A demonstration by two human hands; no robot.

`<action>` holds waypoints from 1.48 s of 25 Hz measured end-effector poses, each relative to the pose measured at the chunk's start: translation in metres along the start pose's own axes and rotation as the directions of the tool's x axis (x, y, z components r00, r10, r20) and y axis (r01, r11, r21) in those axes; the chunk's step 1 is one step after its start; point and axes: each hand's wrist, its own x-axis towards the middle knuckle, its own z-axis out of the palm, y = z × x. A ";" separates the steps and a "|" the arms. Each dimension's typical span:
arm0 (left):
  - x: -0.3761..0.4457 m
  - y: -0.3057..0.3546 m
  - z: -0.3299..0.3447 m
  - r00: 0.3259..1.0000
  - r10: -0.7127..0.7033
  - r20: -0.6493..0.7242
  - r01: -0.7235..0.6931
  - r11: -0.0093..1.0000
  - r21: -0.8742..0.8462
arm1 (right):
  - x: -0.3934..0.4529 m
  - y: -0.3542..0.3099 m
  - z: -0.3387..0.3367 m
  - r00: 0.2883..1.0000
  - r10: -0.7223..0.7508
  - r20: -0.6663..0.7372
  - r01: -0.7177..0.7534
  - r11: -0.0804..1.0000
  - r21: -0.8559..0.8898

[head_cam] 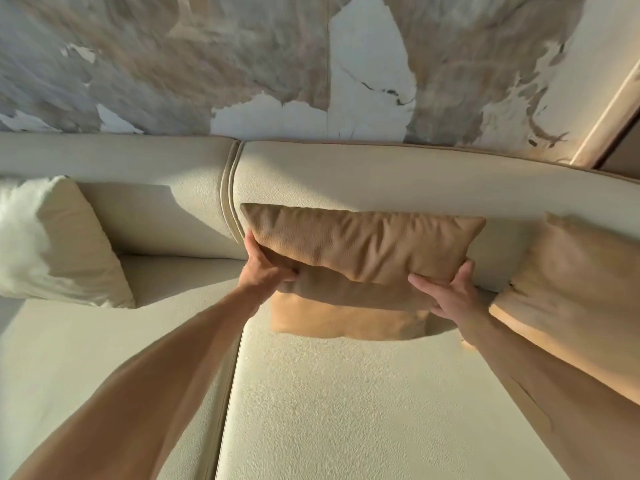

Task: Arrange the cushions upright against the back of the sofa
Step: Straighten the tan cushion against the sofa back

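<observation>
A tan rectangular cushion [360, 247] stands upright against the back of the cream sofa [381, 174], its lower edge on the seat. My left hand [266, 265] grips its lower left side, and my right hand [450, 289] holds its lower right side. A second tan cushion [571, 285] leans against the sofa back to the right. At the far left a cream cushion [79, 244] with a fluffy white face [17, 237] stands against the back.
The sofa seat [346, 410] stretches toward me, with a seam between two seat pads near my left forearm. Behind the sofa rises a marbled grey, brown and white wall [242, 64]. A pale frame edge [609, 109] shows at the upper right.
</observation>
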 end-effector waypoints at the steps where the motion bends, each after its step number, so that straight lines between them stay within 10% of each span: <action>1: 0.003 0.003 0.000 1.000 0.013 0.007 -0.013 1.000 0.002 | 0.002 -0.001 0.002 1.000 -0.014 -0.009 0.014 1.000 0.003; 18: -0.006 0.019 -0.011 0.991 0.095 0.098 -0.109 0.983 0.145 | -0.023 -0.039 0.009 0.967 -0.253 0.033 0.240 0.855 -0.460; 29: -0.192 0.029 -0.148 0.928 0.333 -0.170 -0.184 0.804 0.566 | -0.163 -0.159 0.040 0.746 -0.454 0.487 0.625 0.228 -0.746; 37: -0.358 0.007 -0.258 0.827 0.335 -0.451 -0.028 0.826 0.563 | -0.295 -0.221 0.096 0.561 -0.450 0.694 0.793 0.052 -0.607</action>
